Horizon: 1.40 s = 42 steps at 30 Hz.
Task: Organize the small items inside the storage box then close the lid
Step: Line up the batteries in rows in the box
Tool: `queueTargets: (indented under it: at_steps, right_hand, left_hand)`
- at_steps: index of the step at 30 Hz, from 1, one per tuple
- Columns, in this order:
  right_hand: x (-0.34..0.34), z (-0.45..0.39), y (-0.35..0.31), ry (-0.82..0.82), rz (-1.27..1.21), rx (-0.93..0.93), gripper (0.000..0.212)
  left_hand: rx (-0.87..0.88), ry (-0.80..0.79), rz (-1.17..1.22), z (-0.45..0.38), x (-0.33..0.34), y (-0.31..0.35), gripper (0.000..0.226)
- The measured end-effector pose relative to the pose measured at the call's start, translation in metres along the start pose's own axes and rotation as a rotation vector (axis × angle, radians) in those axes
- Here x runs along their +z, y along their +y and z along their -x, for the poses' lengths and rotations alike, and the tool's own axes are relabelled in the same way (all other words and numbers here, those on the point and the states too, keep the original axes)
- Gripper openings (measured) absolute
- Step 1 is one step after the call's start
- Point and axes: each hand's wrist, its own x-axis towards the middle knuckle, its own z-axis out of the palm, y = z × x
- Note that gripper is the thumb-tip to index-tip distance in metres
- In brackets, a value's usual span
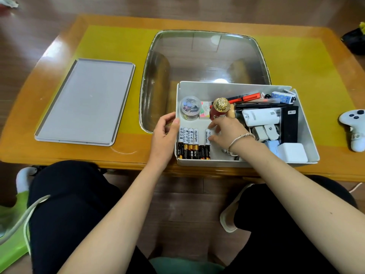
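The right hand [227, 133] reaches into the storage box [308, 139], its thumb and forefinger curled round a white-and-black battery [207, 143], pinching it at its upper white part; the other fingers curl loosely behind. A silver bracelet [240, 141] circles that wrist. The pinched battery stands in a pair near the box's front wall, just right of a row of four like batteries [187, 143] that lie side by side against the box's left wall, touching one another.

The left hand [164, 137] grips the box's left wall from outside, the thumb hooked over the rim and the fingers curled against the outer face.

Inside the box, toward the back left corner, sits a clear round jar of clips [190, 107]; beside it stands a red bottle with a gold cap [220, 107]. Along the back wall lies a red pen [245, 97] and a small blue-and-white packet [282, 96]. The right half holds a white flat device [260, 116], a black case [289, 125] and a white block [292, 153] in the front right corner.

The box stands at the table's [59, 155] front edge, right of centre, partly over a glass inset [197, 56]. The grey lid [85, 101] lies flat on the table's left side, well apart from the box. A white game controller [355, 127] rests near the right edge.
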Motion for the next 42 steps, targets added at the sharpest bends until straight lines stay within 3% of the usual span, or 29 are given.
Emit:
queueTargets:
  at_steps: [5, 9, 13, 15, 17, 20, 24, 27, 31, 37, 42]
  right_hand:
    - [0.004, -0.003, -0.006, -0.043, -0.231, -0.001, 0.028]
    - [-0.002, -0.002, -0.008, -0.108, -0.242, -0.073, 0.033]
    - [-0.017, 0.008, 0.010, -0.105, 0.009, -0.130, 0.036]
    - [-0.021, 0.013, 0.017, -0.201, 0.170, -0.131, 0.035]
    - [-0.017, 0.015, 0.020, -0.290, 0.264, -0.090, 0.026]
    - [-0.013, 0.011, 0.018, -0.267, 0.297, -0.043, 0.014]
    - [-0.007, 0.004, 0.014, -0.160, 0.261, -0.004, 0.011]
    - [-0.002, -0.001, 0.008, -0.068, 0.216, 0.014, 0.022]
    - [0.001, -0.008, 0.000, 0.006, -0.091, 0.072, 0.032]
    - [-0.002, -0.002, 0.006, -0.018, -0.256, 0.116, 0.026]
    - [-0.001, 0.000, 0.005, -0.111, -0.243, 0.053, 0.039]
  left_hand:
    - [0.001, 0.003, 0.019, 0.000, 0.001, -0.001, 0.026]
    - [0.001, 0.006, 0.020, 0.000, 0.000, -0.001, 0.024]
    - [-0.004, -0.005, 0.019, 0.000, 0.000, 0.000, 0.027]
    - [-0.008, -0.006, 0.023, 0.000, 0.000, 0.000, 0.029]
    - [-0.008, -0.003, 0.023, 0.000, 0.001, 0.000, 0.029]
    - [-0.007, 0.001, 0.022, 0.000, 0.000, 0.000, 0.029]
    - [-0.007, -0.005, 0.019, 0.000, 0.000, 0.000, 0.028]
    - [-0.008, -0.002, 0.026, 0.000, 0.000, 0.001, 0.028]
    - [-0.006, -0.001, 0.030, 0.001, 0.001, 0.001, 0.026]
    - [-0.006, -0.004, 0.029, 0.001, 0.001, 0.001, 0.027]
    - [-0.002, 0.010, 0.018, 0.001, 0.001, 0.000, 0.028]
